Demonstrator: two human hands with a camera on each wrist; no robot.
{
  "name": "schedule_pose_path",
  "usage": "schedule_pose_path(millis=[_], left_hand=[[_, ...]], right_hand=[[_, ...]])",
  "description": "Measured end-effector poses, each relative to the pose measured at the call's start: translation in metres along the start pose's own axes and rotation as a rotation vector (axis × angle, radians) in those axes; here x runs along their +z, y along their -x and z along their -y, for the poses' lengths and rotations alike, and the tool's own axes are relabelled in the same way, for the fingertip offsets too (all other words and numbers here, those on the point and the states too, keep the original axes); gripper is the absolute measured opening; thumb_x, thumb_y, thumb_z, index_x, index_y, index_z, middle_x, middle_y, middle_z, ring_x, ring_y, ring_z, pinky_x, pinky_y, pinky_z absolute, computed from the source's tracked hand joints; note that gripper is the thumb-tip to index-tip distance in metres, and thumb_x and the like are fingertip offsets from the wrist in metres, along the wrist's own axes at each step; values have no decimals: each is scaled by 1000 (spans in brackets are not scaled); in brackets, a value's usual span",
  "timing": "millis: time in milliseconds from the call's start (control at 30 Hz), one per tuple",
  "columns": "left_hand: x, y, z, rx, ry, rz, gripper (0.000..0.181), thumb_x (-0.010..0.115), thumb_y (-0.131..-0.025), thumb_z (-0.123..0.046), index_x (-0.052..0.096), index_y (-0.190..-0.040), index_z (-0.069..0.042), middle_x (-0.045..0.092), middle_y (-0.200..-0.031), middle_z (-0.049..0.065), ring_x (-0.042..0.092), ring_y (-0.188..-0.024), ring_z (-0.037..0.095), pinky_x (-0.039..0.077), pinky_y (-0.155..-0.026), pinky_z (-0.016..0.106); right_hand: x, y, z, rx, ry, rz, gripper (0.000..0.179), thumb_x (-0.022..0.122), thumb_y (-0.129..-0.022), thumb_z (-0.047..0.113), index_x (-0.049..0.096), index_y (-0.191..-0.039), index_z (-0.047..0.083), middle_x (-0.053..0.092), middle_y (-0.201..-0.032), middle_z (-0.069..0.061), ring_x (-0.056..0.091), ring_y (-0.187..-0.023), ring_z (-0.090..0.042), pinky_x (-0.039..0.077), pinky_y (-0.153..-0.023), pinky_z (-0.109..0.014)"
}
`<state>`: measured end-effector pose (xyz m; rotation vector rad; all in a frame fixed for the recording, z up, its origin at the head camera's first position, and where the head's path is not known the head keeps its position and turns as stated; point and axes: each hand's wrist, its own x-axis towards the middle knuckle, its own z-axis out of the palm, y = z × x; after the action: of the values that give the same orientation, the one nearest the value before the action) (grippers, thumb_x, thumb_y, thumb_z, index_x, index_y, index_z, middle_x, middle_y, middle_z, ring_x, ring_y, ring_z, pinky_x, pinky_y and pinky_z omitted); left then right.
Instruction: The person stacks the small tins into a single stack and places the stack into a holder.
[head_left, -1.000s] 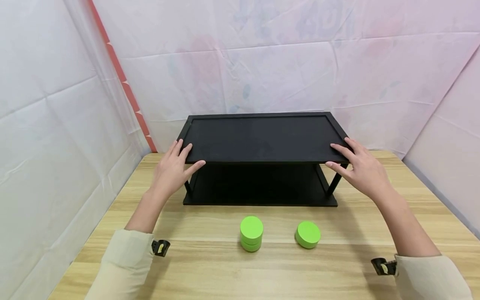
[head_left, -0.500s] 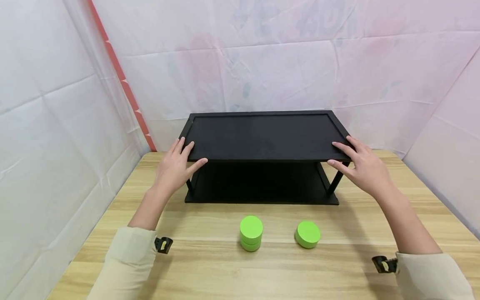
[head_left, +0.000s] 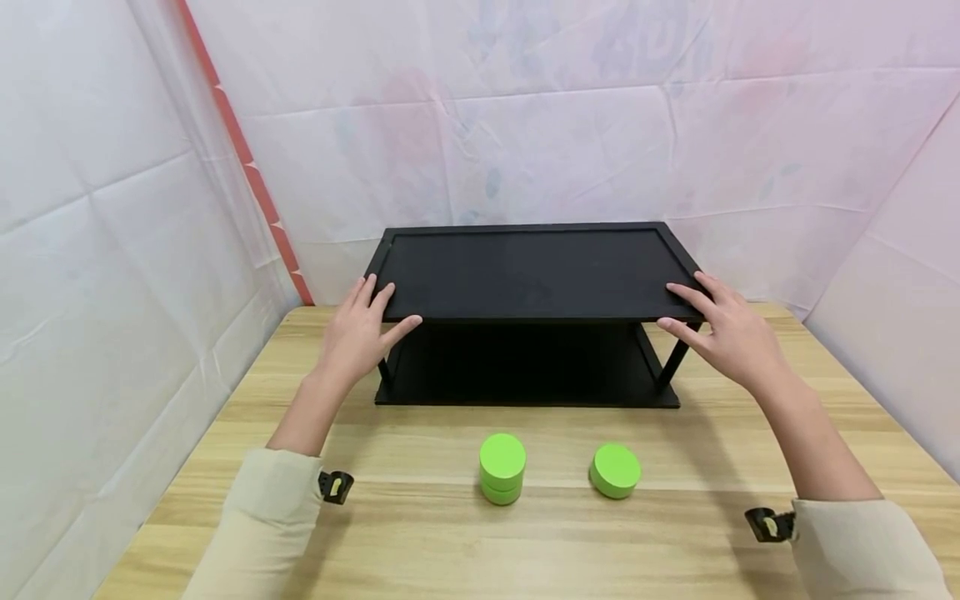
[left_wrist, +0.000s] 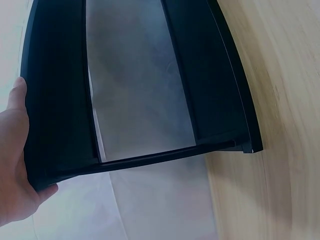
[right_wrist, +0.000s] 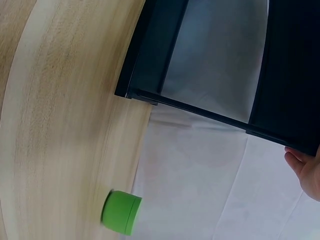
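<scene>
A black two-tier shelf [head_left: 525,271] stands on the wooden table, its upper board tilted in view above a lower board. My left hand [head_left: 356,337] grips the upper board's front left corner, fingers over the top and thumb at the front edge. In the left wrist view a fingertip of the left hand [left_wrist: 15,165] reaches round the side edge. My right hand [head_left: 738,337] holds the front right corner likewise; the right wrist view shows only part of the right hand [right_wrist: 310,172]. Before the shelf stand a green round container [head_left: 502,468] with a seam and a lower green round piece [head_left: 615,471].
The right wrist view shows another green container [right_wrist: 120,212] on the table [right_wrist: 65,130], right of the shelf; in the head view the right hand or arm hides it. White sheeting [head_left: 555,158] hangs behind and on both sides. A black clip [head_left: 336,487] sits at the left cuff.
Both hands and the shelf have shifted slightly to the right and a little back, the left end more than the right. The green pieces in front have stayed in place.
</scene>
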<state>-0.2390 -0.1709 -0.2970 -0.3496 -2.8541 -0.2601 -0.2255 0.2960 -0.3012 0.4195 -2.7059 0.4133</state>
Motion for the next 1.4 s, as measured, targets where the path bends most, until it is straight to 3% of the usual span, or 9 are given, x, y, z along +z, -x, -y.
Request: schedule_pose_path(millis=[1400], left_hand=[[3,-11,-4,-3,19,-28,80,43,-87,-62,33,-142,-5,21,-146,21,12,-135,32,13,-109,45]], right_hand=[[-1,-5,-8,3,-17,7,59,57,-88,46,46,-134,11,25,-143,-24,23,-127,-46,25,-88,-69]])
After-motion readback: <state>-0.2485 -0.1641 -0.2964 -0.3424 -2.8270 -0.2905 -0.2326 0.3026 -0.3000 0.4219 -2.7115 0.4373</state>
